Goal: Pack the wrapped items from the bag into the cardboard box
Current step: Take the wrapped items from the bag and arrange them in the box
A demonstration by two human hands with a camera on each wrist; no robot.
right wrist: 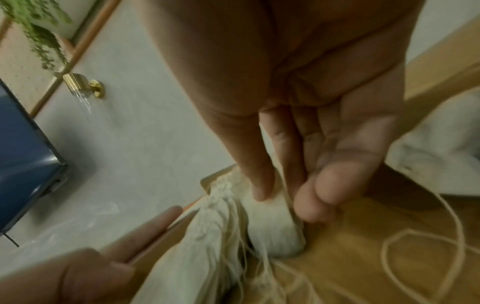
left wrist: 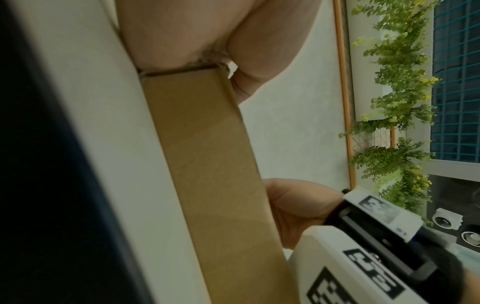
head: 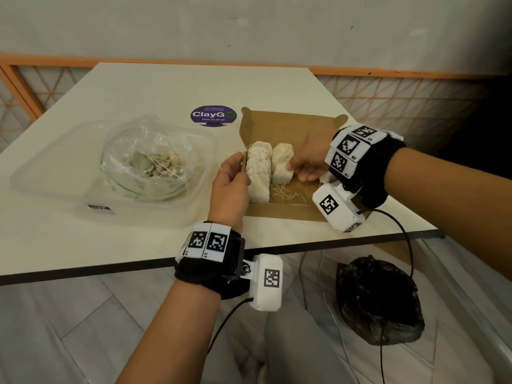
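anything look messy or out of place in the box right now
Loose strings trail off the wrapped items and lie tangled on the cardboard box floor. One string loops by the right hand. Nothing looks spilled or damaged.

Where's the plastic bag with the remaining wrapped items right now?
In the head view the plastic bag sits in a clear container on the table's left half, left of the cardboard box and the left hand.
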